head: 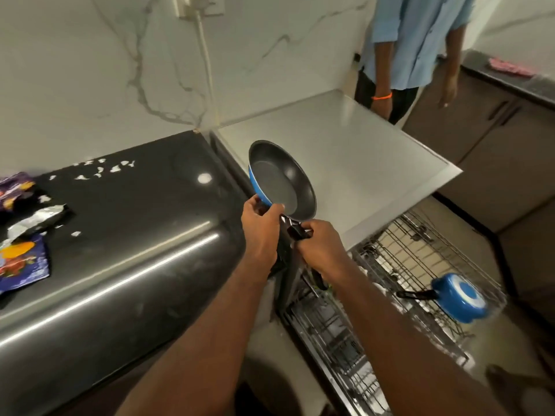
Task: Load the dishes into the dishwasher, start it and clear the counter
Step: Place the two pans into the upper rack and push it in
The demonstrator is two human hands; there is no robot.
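Note:
A blue frying pan (280, 178) with a dark inside is held tilted above the gap between the black counter (135, 235) and the dishwasher's grey top (345, 151). My left hand (259, 232) grips the pan's lower rim. My right hand (322, 250) is closed on its black handle. Below to the right, the pulled-out wire rack (420, 256) carries a small blue saucepan (459, 297) lying on its side. A lower rack (333, 340) shows beneath.
Torn purple snack wrappers (22, 256) and white scraps (102, 169) lie on the counter's left. A white cable (205, 64) hangs down the marble wall. A person in a blue shirt (420, 40) stands at the back right, beside brown cabinets (495, 151).

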